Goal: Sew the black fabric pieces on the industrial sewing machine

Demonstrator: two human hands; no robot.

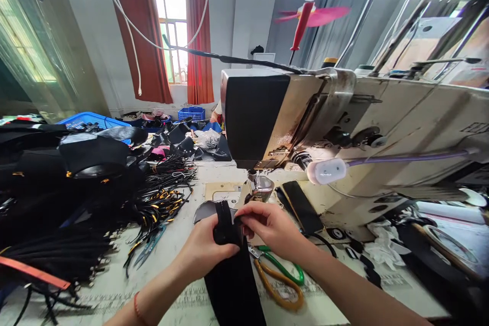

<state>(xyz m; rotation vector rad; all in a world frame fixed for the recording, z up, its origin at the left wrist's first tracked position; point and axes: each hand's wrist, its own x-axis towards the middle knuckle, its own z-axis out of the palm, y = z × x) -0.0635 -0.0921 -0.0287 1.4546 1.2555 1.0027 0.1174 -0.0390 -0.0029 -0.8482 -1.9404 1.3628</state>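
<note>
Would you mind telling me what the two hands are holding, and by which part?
Both the left hand and right hand pinch the top end of a black fabric strip, just in front of the sewing machine's presser foot.

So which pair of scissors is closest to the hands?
The green-and-orange-handled scissors, lying right under the right hand; the small blue-handled snips lie further left.

The pale worktop [179, 244] carried black zipper bundles [57, 254] and thread snips [150, 247] left of the fingers [244, 221], with green-and-orange scissors [278, 277] just below them.
</note>
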